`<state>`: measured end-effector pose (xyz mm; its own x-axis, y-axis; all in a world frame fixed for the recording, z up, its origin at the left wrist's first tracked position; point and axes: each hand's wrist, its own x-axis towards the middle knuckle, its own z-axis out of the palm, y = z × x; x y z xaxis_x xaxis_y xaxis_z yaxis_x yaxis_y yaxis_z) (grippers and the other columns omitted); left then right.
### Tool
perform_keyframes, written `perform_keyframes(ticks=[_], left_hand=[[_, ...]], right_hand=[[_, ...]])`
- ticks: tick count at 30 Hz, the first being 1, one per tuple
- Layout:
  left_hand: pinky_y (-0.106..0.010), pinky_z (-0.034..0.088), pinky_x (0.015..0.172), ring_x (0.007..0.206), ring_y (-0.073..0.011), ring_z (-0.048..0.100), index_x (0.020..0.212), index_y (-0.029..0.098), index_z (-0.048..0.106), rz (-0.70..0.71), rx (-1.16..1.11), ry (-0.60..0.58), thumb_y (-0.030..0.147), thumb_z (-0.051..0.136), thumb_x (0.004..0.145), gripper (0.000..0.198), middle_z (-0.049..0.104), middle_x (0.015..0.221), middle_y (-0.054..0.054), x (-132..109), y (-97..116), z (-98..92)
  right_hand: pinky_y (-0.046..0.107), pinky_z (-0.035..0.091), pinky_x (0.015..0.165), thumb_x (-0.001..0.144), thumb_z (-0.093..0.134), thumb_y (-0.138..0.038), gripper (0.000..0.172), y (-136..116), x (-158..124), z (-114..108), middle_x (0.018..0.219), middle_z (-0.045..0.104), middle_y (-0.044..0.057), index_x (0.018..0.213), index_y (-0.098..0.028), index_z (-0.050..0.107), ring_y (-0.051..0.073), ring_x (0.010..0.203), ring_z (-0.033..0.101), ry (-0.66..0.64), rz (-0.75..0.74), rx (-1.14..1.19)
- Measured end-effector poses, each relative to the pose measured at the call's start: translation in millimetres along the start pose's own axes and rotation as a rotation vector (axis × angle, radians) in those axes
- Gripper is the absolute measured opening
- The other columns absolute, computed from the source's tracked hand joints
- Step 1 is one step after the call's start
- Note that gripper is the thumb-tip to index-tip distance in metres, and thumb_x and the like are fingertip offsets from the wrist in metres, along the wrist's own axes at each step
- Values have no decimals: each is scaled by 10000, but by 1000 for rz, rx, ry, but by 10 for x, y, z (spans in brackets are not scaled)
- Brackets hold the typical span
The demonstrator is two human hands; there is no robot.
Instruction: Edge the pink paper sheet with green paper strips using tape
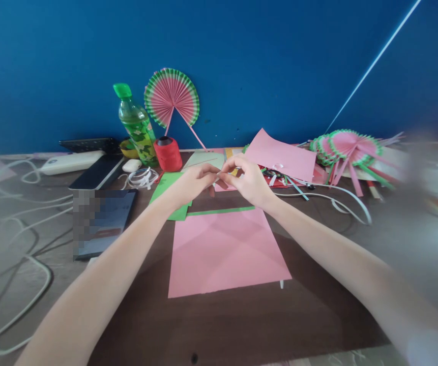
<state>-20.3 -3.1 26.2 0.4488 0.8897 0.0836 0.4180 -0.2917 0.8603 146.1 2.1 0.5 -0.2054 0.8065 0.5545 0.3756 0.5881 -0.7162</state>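
Both hands meet above the far edge of a pink paper sheet [230, 254] lying flat on the desk. My left hand [196, 182] has its fingers closed, the fingertips touching those of the other hand. My right hand [244, 177] is pinched, thumb against forefinger. Something small and pale may be between the fingertips, too small to name. A green strip [222, 211] runs along the sheet's far edge. Green paper [176, 212] lies under and beside my left hand. Behind my right hand, another pink sheet [280, 155] rests tilted on a pile.
A pleated paper fan [172, 96] leans on the blue wall. Left stand a green-capped bottle [137, 124], a red thread spool [168, 154], phones [96, 172] and cables [47, 269]. More pleated fans [346, 147] lie right, near a white cable [356, 201].
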Motion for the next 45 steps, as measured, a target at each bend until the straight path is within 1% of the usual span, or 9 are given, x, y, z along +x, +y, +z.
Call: perform_keyframes(ticks=[4,7,11,15,21,29,36,40,45], left_hand=[[-234,414,569,569,-100,555,901,149,580,37,-10,15,282,454,811,204,686,794,-31,12,-47,16],[-230,407,556,553,-97,538,861,155,581,55,-4,18,283,449,811,190,679,772,-27,24,-67,29],[-226,384,529,547,-96,514,800,154,589,58,23,37,268,451,793,180,670,763,-29,22,-44,43],[-226,355,507,525,-90,469,786,153,589,28,40,44,264,453,778,176,661,754,-29,11,-19,50],[-216,313,504,526,-78,414,753,156,571,77,-84,14,216,447,772,139,610,660,11,20,-28,63],[-223,281,499,513,-75,409,684,150,538,14,-182,26,208,462,746,114,529,592,20,29,-7,92],[-227,301,516,523,-85,404,712,153,558,47,-77,79,260,468,782,156,555,588,17,14,-20,105],[-230,321,539,533,-88,415,758,152,590,46,-21,120,282,466,785,181,615,632,3,10,-31,94],[-236,329,550,532,-96,415,830,145,618,37,23,126,265,453,777,212,646,652,-6,-4,-2,90]], right_hand=[[271,403,620,786,593,-258,135,-30,0,6,806,524,15,692,-168,558,122,705,499,-11,-6,16],[265,399,617,774,586,-177,86,-45,-6,16,850,505,21,696,-163,553,110,696,490,-7,-12,20],[264,395,610,770,575,-136,83,-47,-11,20,869,481,22,699,-159,539,98,671,480,-31,-17,40],[269,394,618,783,560,-145,91,-33,-15,19,868,472,22,704,-164,521,98,665,468,-49,-37,42],[277,387,635,819,540,-188,109,-3,-18,11,883,472,27,721,-176,494,104,676,450,-69,-114,26],[273,380,626,853,526,-280,150,25,-10,-12,891,474,35,744,-182,490,104,662,427,-101,-174,48],[284,398,665,813,556,-246,126,13,15,-25,833,480,30,719,-174,513,129,741,464,-106,-69,51],[283,426,673,799,538,-212,72,18,33,-63,832,511,24,743,-170,553,129,756,505,-150,20,138],[281,444,678,780,539,-216,72,28,38,-72,822,526,21,740,-165,570,128,762,525,-156,45,182]])
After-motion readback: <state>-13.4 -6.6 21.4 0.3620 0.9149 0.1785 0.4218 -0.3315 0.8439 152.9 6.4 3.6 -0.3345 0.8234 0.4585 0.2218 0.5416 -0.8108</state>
